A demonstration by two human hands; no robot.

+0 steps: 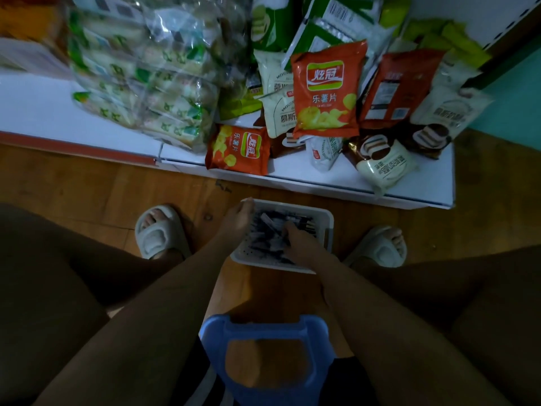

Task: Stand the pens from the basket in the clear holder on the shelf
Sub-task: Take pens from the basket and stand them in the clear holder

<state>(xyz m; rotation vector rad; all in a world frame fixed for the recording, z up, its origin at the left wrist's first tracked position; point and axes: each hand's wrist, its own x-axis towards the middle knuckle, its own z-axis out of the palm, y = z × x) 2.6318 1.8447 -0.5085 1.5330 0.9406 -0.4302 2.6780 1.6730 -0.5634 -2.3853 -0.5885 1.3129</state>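
A: Far left?
B: Big clear bag of green-wrapped snacks (146, 77) on white shelf (44, 112). Orange chip bags (326, 89) and cream cake packets (383, 168) further right.

A: Floor, left?
B: Pale slipper (159, 232) on wood.

A: Left hand (235, 222)?
B: Curled over left rim of white basket (328, 230), fingers bent; hold on anything, cannot tell.

A: Pens (272, 232)?
B: Dark heap, lying inside basket, on floor between feet.

A: Right hand (298, 243)?
B: Down among pens, fingers closed in; actual grasp unclear.

A: Bottom centre?
B: Blue plastic stool (266, 358).
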